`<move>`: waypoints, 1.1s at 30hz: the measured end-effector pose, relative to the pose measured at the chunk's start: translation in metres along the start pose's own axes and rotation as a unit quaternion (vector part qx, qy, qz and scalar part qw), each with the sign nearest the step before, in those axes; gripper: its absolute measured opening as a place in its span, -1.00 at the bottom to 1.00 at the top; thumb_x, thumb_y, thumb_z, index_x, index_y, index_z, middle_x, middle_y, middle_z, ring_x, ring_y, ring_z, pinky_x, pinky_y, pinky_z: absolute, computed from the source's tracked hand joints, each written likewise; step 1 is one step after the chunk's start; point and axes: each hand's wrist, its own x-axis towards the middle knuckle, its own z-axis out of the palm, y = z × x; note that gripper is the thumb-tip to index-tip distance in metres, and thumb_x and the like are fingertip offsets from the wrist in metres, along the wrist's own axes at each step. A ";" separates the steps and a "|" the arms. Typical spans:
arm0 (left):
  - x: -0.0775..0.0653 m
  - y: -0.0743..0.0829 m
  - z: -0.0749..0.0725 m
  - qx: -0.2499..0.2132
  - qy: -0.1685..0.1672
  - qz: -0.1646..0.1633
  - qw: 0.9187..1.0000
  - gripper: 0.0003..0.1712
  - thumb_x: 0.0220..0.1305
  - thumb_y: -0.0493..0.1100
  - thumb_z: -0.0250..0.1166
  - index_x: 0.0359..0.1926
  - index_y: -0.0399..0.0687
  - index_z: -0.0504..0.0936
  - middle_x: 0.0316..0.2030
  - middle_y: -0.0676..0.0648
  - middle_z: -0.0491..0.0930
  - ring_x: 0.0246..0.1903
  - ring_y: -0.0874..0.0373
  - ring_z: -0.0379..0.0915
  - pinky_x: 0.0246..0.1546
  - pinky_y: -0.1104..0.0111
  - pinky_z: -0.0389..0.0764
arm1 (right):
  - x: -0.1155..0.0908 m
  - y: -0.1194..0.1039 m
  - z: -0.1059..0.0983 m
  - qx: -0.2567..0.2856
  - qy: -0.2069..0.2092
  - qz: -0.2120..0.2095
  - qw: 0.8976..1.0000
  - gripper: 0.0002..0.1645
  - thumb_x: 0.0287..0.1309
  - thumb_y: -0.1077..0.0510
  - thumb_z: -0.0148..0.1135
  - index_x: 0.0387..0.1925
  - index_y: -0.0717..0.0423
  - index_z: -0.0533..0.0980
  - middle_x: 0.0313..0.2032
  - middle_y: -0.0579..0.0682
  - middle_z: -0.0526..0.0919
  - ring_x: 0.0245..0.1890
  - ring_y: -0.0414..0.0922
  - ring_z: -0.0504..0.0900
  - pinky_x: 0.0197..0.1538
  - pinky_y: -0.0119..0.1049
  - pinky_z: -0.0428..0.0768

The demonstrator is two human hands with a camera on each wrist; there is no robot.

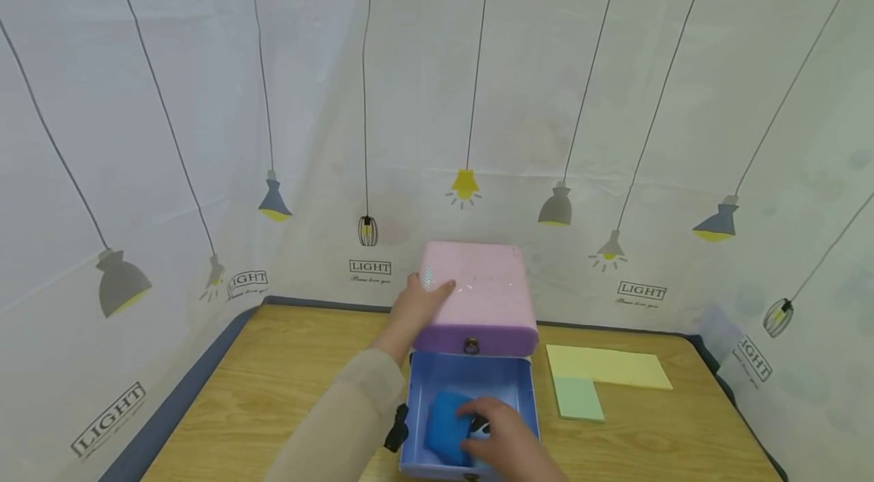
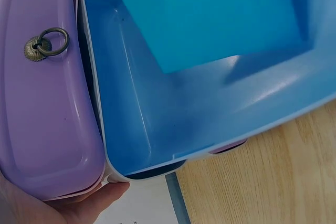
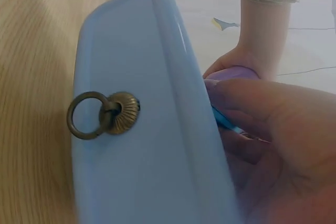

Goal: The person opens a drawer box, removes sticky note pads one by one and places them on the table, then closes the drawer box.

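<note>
A small drawer cabinet [image 1: 478,281] has a pink top and a purple upper drawer [image 2: 47,103] with a ring pull. Its light blue lower drawer [image 1: 471,372] is pulled out. My left hand [image 1: 419,304] holds the cabinet at its left side, thumb on the pink top. Inside the blue drawer is a flat bright blue paper sheet [image 2: 220,19], tilted. My right hand [image 1: 508,436] reaches into the drawer and pinches the sheet by its right side. A small black-and-white thing [image 1: 480,426] shows between those fingers; its kind is unclear. In the right wrist view the drawer front hides most of the sheet.
Yellow paper [image 1: 614,367] and a green paper [image 1: 578,398] lie on the wooden table [image 1: 307,360], right of the cabinet. A wall sheet printed with lamps [image 1: 464,186] stands close behind. A black device [image 1: 397,429] sits by the left sleeve.
</note>
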 end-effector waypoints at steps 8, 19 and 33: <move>-0.001 0.000 -0.001 -0.003 -0.003 0.003 1.000 0.06 -0.03 0.47 0.07 0.30 -0.13 0.04 0.01 -0.26 0.40 -0.14 -0.07 0.41 -0.15 0.07 0.46 | -0.009 0.001 -0.015 0.052 0.071 -0.013 0.996 -0.61 -0.03 0.22 0.29 -0.09 0.19 0.48 -0.24 0.00 0.48 -0.35 -0.11 0.53 -0.34 -0.37 0.55; 0.001 -0.001 0.000 0.001 -0.002 0.000 1.000 0.10 -0.04 0.47 0.07 0.32 -0.13 0.00 0.07 -0.28 0.35 -0.09 -0.10 0.38 -0.12 0.05 0.43 | -0.025 0.007 -0.036 -0.013 0.203 0.062 0.977 -0.60 -0.08 0.38 0.25 -0.13 0.03 0.53 -0.20 -0.01 0.53 -0.42 -0.22 0.50 -0.42 -0.46 0.52; 0.005 -0.002 0.002 0.009 0.001 -0.001 1.000 0.10 -0.06 0.49 0.07 0.31 -0.13 0.02 0.04 -0.27 0.37 -0.14 -0.07 0.39 -0.16 0.09 0.45 | -0.045 0.026 -0.054 -0.038 0.329 0.075 0.940 -0.56 -0.01 0.43 0.06 -0.08 0.03 0.50 -0.17 -0.02 0.51 -0.38 -0.17 0.49 -0.40 -0.43 0.53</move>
